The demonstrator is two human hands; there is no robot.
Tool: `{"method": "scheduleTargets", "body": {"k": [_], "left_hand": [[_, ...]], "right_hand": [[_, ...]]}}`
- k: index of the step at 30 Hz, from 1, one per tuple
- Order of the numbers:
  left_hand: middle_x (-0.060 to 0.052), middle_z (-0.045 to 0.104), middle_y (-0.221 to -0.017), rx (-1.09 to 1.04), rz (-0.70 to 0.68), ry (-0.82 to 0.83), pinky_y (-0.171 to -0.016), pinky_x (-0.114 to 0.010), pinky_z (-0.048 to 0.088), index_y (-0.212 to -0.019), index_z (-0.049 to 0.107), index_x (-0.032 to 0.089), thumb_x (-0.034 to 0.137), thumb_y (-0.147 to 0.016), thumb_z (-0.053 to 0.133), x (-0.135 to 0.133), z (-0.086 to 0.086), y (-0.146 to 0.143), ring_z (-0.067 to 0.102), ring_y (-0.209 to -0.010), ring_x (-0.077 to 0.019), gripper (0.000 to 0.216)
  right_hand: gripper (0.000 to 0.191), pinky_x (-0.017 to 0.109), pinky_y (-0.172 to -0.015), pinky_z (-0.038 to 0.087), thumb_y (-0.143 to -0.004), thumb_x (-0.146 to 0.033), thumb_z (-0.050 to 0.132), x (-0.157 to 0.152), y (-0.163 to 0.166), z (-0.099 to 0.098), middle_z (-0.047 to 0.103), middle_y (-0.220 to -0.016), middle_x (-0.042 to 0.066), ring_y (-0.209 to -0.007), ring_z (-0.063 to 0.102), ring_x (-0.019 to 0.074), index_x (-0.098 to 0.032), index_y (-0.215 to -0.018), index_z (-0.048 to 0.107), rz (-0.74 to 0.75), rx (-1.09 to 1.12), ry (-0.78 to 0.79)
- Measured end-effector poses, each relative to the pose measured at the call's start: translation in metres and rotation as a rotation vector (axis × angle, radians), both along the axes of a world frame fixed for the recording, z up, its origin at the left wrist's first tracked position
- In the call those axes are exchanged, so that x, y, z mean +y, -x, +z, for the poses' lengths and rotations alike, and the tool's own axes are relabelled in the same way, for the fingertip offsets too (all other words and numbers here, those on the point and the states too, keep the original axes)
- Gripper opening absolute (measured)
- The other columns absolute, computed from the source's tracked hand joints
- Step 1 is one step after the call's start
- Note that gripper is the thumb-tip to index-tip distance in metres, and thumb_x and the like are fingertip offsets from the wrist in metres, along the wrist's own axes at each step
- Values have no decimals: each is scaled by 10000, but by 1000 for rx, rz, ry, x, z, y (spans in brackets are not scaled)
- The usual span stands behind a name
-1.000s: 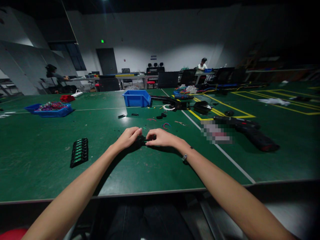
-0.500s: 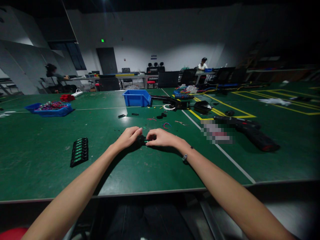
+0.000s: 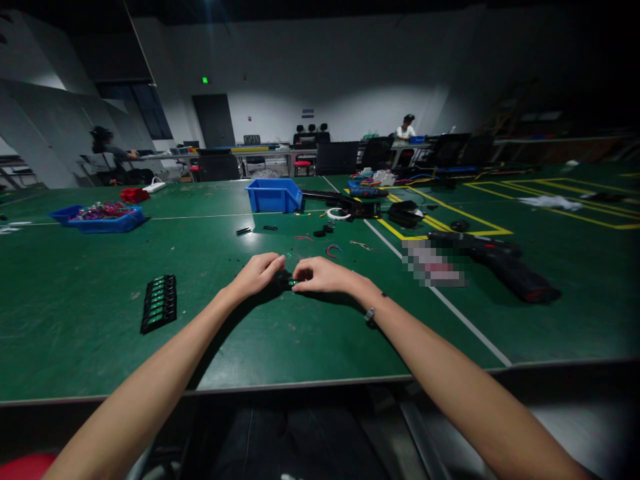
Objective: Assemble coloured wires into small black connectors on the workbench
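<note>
My left hand and my right hand meet over the green table, fingers curled. Between them they pinch a small black part with a green spot, low on the table top. Most of the part is hidden by my fingers. A row of black parts with green inserts lies to the left of my left forearm.
A blue bin stands behind my hands, with loose wires and small black bits near it. A blue tray of coloured pieces sits far left. Black tools lie to the right. Two people sit at far desks.
</note>
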State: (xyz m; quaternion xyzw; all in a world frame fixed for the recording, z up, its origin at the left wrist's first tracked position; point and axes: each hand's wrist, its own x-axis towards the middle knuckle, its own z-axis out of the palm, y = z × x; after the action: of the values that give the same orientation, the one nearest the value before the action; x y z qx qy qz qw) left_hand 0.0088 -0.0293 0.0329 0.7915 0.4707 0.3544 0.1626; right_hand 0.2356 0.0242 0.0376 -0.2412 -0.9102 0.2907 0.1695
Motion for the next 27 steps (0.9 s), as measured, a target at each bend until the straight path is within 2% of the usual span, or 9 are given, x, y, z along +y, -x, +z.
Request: {"method": "scheduleTargets", "body": {"k": [27], "left_hand": [[0, 573, -635, 12, -7, 24, -625, -249, 378, -850, 668, 130, 489, -1021, 344, -1, 0, -1, 521, -625, -141, 513]], "right_hand": [[309, 263, -671, 440, -783, -403, 757, -1, 0, 2, 689, -854, 50, -764, 607, 176, -154, -965, 737, -10, -56, 2]]}}
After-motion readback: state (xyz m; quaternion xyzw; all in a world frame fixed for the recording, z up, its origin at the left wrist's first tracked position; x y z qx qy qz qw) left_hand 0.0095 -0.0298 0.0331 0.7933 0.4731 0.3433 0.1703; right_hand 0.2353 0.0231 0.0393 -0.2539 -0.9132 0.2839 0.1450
